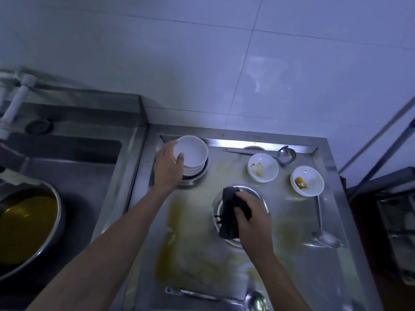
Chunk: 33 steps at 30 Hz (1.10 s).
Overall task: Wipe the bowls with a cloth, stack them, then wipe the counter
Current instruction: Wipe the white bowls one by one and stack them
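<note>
At ten o'clock, the left hand point(168, 165) reached forward, fingers curled round the top bowl of the stack of bowls point(192, 158). At centre, the right hand point(251, 215) gripped the dark cloth point(231, 212). Two soiled bowls point(262, 167) sat at two o'clock. The steel tabletop point(197, 239) bore yellow smears below a tiled wall point(224, 63).

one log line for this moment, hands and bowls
left hand: holds top bowl of stack | right hand: grips cloth | dirty bowls: unwiped
</note>
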Motion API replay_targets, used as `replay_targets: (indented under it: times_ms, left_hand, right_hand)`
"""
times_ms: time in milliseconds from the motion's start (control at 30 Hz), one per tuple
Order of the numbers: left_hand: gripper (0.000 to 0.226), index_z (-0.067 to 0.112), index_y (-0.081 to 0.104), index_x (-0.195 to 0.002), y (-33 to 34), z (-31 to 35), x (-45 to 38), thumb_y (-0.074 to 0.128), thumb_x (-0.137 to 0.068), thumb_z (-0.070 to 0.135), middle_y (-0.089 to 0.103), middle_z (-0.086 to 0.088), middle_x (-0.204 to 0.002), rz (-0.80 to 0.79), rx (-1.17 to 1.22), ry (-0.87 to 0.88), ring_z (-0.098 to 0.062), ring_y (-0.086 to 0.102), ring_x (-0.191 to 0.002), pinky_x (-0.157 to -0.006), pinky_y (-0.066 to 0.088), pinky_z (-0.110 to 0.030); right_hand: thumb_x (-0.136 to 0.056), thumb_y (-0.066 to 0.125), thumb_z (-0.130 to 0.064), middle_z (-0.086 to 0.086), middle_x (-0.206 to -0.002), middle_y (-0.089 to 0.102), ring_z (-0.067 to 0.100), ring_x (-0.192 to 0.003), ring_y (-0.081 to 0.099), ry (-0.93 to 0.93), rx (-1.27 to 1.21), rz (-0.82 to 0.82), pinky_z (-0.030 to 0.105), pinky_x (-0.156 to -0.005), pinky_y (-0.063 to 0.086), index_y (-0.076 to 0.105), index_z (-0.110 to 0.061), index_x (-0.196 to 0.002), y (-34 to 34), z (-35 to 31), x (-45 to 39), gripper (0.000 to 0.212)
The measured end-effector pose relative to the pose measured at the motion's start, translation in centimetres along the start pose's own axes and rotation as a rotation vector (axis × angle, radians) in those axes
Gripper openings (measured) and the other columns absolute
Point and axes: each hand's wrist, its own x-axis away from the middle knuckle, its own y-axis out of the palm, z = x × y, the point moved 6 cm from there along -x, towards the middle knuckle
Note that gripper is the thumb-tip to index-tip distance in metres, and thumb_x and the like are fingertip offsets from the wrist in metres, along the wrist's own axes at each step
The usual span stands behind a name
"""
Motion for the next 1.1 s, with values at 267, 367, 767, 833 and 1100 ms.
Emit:
replay_targets:
  times_ms: [267,367,767,833,1100]
  left_hand:
    - [0.024,0.013,0.071,-0.121,2.3,5.5,8.6,0.062,-0.099,0.013,0.071,-0.007,-0.122,-0.365,-0.119,0.449,-0.026,0.062,-0.114,-0.098,0.048,-0.036]
    - [0.024,0.02,0.071,-0.12,4.0,7.1,10.7,0.059,-0.099,0.021,0.071,0.001,-0.123,-0.481,-0.113,0.479,-0.021,0.063,-0.115,-0.098,0.048,-0.034]
    - [0.03,0.021,0.062,-0.129,17.7,15.0,9.8,0.047,-0.103,0.023,0.066,-0.004,-0.128,-0.658,-0.566,0.72,-0.027,0.06,-0.115,-0.091,0.046,-0.039]
    - [0.031,0.018,0.062,-0.129,20.9,15.8,9.0,0.051,-0.1,0.02,0.067,-0.007,-0.125,-0.699,-0.637,0.75,-0.03,0.062,-0.112,-0.091,0.048,-0.04]
    - [0.035,0.015,0.053,-0.13,30.2,14.2,5.6,0.048,-0.096,0.021,0.058,-0.004,-0.135,-0.71,-0.987,0.764,-0.028,0.051,-0.124,-0.094,0.045,-0.043]
  right_hand:
    - [-0.085,0.068,0.004,-0.017,-0.109,0.057,0.015,-0.105,0.055,0.041,0.138,0.045,0.016,-0.092,0.035,0.069,-0.015,-0.116,-3.5,-0.5,2.1,0.036]
    - [-0.087,0.067,0.002,-0.03,-0.106,0.054,0.018,-0.105,0.056,0.088,0.132,0.068,0.008,-0.089,0.033,0.067,-0.017,-0.118,-5.6,0.1,2.6,0.037]
    - [-0.089,0.069,-0.002,-0.01,-0.118,0.066,0.019,-0.114,0.06,0.22,-0.027,0.209,0.045,-0.101,0.048,0.067,-0.022,-0.118,-13.7,10.6,-1.6,0.036]
    - [-0.088,0.069,-0.003,-0.012,-0.117,0.066,0.019,-0.113,0.06,0.241,-0.039,0.221,0.047,-0.1,0.048,0.067,-0.024,-0.117,-14.6,12.7,-2.4,0.036]
    - [-0.093,0.068,-0.01,-0.02,-0.117,0.064,0.009,-0.115,0.058,0.37,-0.125,0.152,0.043,-0.1,0.049,0.065,-0.035,-0.114,-16.6,17.8,-3.5,0.033]
